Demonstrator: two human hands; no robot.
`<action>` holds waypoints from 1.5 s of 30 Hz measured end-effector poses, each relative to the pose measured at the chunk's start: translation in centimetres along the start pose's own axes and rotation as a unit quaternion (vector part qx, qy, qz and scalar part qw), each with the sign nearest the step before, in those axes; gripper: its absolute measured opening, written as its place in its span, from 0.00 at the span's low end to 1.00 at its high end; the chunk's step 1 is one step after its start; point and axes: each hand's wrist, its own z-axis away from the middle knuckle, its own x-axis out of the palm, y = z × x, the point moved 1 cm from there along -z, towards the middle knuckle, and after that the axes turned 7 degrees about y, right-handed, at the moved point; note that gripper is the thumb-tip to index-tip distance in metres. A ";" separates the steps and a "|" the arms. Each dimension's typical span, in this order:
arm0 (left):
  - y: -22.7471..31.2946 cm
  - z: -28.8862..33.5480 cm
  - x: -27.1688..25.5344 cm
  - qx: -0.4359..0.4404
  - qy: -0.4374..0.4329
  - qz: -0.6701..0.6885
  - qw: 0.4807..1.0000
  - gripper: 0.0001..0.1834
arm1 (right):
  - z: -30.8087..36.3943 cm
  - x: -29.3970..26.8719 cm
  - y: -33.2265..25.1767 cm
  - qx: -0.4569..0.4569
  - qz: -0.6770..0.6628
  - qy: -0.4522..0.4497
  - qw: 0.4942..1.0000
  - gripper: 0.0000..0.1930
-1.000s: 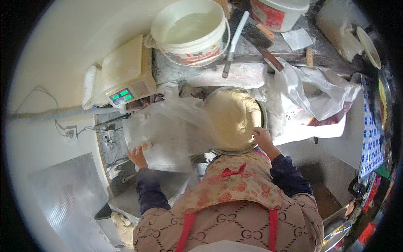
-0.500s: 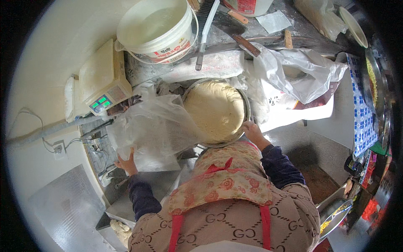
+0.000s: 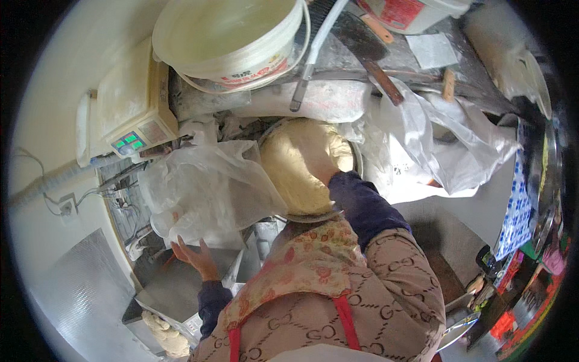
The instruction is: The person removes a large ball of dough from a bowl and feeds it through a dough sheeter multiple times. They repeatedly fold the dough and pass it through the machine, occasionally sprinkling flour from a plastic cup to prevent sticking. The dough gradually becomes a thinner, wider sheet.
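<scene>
Head view: right hand (image 3: 315, 158) stretched forward at the pale dough (image 3: 281, 161) in a round metal pot (image 3: 309, 218); blurred, can't tell finger state. Left hand (image 3: 198, 260) low, fingers spread apart, by lower edge of translucent plastic bag (image 3: 202, 187). White plastic bucket (image 3: 250, 65) carries red and dark print.

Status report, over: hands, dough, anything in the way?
Left hand open, near plastic. Right hand over dough in bowl, contact unclear. Plastic overlaps bowl's left rim.

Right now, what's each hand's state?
Left hand: open, by the plastic sheet.
Right hand: over the dough, too blurred to tell open or closed.
</scene>
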 end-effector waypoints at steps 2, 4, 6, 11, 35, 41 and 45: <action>-0.1 1.9 -1.4 -0.014 -0.029 0.005 0.999 0.39 | -2.9 3.2 -0.6 0.004 -0.063 0.108 0.992 0.15; -0.4 4.1 -2.9 -0.034 -0.051 -0.024 0.998 0.37 | -4.1 5.0 0.3 0.006 -0.004 0.067 0.998 0.13; -1.1 6.0 -4.1 -0.061 -0.069 -0.054 0.994 0.36 | -5.2 6.5 0.9 -0.022 0.031 0.023 0.999 0.13; -1.6 11.4 -5.5 -0.156 -0.106 -0.078 0.979 0.35 | -6.7 7.7 2.3 -0.042 0.226 -0.187 0.955 0.16; 2.0 14.0 0.1 -0.246 -0.074 0.248 0.934 0.34 | 2.4 -4.6 0.4 -0.196 0.227 -0.308 0.903 0.20; 2.9 17.9 -2.2 -0.248 -0.065 0.185 0.949 0.32 | -2.5 3.2 2.6 -0.135 0.467 -0.122 0.865 0.22; 3.9 22.4 -5.0 -0.411 -0.054 0.188 0.890 0.31 | -5.3 7.6 5.9 0.004 0.326 -0.106 0.940 0.25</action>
